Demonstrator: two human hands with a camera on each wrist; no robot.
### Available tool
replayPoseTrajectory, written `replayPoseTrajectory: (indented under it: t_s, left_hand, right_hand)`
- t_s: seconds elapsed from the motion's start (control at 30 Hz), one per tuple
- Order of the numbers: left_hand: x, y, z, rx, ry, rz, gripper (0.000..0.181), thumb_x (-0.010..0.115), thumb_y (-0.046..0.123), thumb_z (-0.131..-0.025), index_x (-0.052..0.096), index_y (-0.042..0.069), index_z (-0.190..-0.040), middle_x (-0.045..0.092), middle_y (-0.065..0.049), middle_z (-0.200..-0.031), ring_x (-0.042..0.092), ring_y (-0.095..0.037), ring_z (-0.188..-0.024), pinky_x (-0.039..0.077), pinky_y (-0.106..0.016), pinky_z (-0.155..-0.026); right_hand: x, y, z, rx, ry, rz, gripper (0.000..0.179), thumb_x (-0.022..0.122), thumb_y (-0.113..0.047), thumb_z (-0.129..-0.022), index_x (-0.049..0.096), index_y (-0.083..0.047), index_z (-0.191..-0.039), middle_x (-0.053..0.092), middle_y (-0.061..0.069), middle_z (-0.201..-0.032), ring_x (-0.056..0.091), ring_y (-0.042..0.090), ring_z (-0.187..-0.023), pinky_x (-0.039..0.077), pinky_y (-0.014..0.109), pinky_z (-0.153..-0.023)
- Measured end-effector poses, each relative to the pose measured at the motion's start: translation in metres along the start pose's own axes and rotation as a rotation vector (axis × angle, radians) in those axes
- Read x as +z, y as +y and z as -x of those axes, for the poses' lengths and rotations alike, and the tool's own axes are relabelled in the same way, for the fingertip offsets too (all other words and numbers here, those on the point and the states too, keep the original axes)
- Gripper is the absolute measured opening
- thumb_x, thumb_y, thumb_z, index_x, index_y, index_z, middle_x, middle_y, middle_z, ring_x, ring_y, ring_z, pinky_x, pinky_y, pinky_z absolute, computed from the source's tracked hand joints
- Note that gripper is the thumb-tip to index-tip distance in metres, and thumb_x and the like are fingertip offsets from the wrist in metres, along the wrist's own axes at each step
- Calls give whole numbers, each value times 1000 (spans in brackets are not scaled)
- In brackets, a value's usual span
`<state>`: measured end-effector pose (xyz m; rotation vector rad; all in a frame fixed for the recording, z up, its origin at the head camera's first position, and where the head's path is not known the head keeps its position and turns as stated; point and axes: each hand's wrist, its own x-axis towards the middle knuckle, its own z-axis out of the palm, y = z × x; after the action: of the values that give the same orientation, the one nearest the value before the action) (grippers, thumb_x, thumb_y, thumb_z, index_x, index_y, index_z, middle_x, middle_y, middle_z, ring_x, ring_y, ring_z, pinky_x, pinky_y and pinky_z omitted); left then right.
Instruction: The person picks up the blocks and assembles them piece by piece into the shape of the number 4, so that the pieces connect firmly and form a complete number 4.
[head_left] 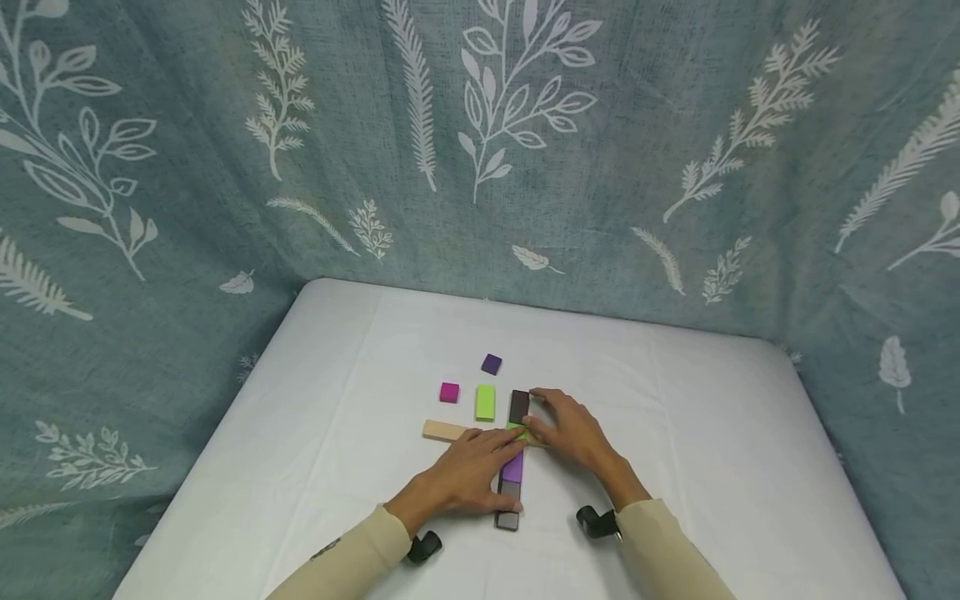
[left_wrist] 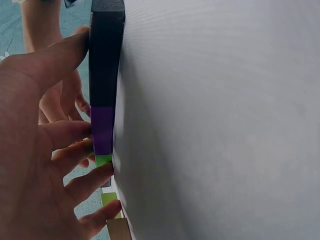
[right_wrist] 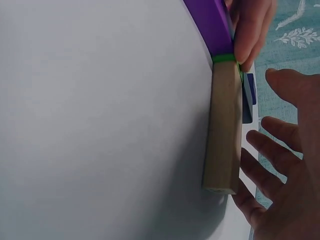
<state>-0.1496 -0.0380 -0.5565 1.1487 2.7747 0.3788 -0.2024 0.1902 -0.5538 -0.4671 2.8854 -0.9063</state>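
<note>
A line of coloured blocks runs front to back on the white table. From the far end come a dark brown block (head_left: pixel 519 407), a bright green block (head_left: pixel 516 426), a purple block (head_left: pixel 513 468) and grey blocks (head_left: pixel 507 522). Wooden blocks (head_left: pixel 442 430) lie crosswise, one reaching left and one (right_wrist: pixel 222 130) right. My left hand (head_left: pixel 472 468) lies along the line, thumb at a grey block, straight fingers at the purple and green ones. My right hand (head_left: pixel 573 429) has loosely bent fingers, with the index fingertip by the brown block and the thumb near the green one.
Beyond the left arm of the layout lie a lime green block (head_left: pixel 485 402), a magenta block (head_left: pixel 449 392) and a dark purple block (head_left: pixel 491 364). A leaf-patterned curtain (head_left: pixel 420 242) hangs behind the table (head_left: pixel 360 358). Black wrist devices (head_left: pixel 597 522) hang beneath both wrists.
</note>
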Motion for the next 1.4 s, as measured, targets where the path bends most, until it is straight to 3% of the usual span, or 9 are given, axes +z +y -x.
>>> replayPoseTrajectory:
  t_s: [0.27,0.7,1.0,1.4]
  left_hand:
    - [-1,-2,1,8,10,-17,91,61,73,-86,40,19,-157,31,2,-164,32,-18,-148,30,-42,-117]
    - [-2,0,1,6,10,3,91,63,71,-86,40,20,-157,31,2,-164,33,-17,-148,30,-42,-117]
    - [-1,1,1,19,29,0,91,64,70,-86,40,18,-157,32,1,-163,34,-18,-147,32,-43,-116]
    - [-1,1,0,12,23,-1,93,63,73,-85,40,18,-157,33,0,-163,34,-18,-147,31,-42,-116]
  right_hand:
    - [5,-1,18,-44,22,11,66,68,-50,-93,53,-12,-145,53,11,-147,49,35,-135,37,61,-108]
    - [5,-2,34,-167,-12,18,106,79,-66,-74,39,-10,-156,43,10,-156,38,34,-143,34,62,-110]
    - [6,-8,35,-153,-82,29,120,78,-74,-68,31,-13,-160,31,4,-164,22,34,-151,30,63,-113]
    - [7,-10,37,-145,-149,82,127,78,-77,-65,24,-13,-162,25,3,-166,16,35,-153,26,61,-116]
